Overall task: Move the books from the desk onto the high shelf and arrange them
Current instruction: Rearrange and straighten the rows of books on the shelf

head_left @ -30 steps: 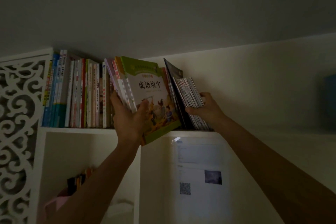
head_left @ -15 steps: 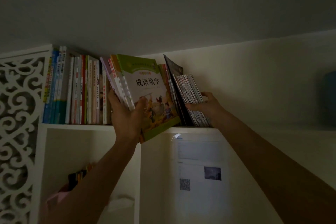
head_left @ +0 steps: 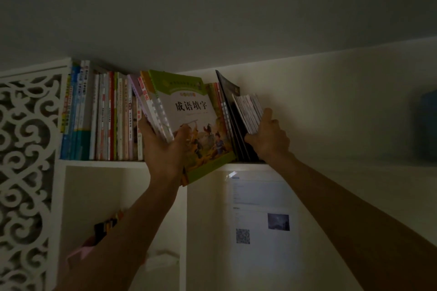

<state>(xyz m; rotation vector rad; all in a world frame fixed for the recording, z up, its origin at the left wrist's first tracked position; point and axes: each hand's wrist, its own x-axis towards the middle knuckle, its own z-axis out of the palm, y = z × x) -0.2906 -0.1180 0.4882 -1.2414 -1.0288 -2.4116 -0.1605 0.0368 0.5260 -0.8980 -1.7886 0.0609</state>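
Upright books [head_left: 104, 116] fill the left part of the high white shelf [head_left: 101, 163]. My left hand [head_left: 163, 151] grips a tilted bundle of books whose front one has a green cover [head_left: 191, 111]; its lower corner hangs over the shelf's edge. To the right lean thin dark books [head_left: 230, 111] and a stack of thin booklets [head_left: 249, 111]. My right hand [head_left: 268, 137] holds that booklet stack from the right, thumb under it and fingers behind.
A white fretwork panel [head_left: 26, 172] closes the shelf unit's left side. Below the shelf are open compartments with some coloured items [head_left: 106, 224]. A paper sheet with a QR code [head_left: 260, 215] hangs on the wall. A dark blue object [head_left: 425, 125] sits far right.
Both hands stay on their books. My right hand has shifted slightly up the booklet stack; the green-covered bundle keeps its tilt.
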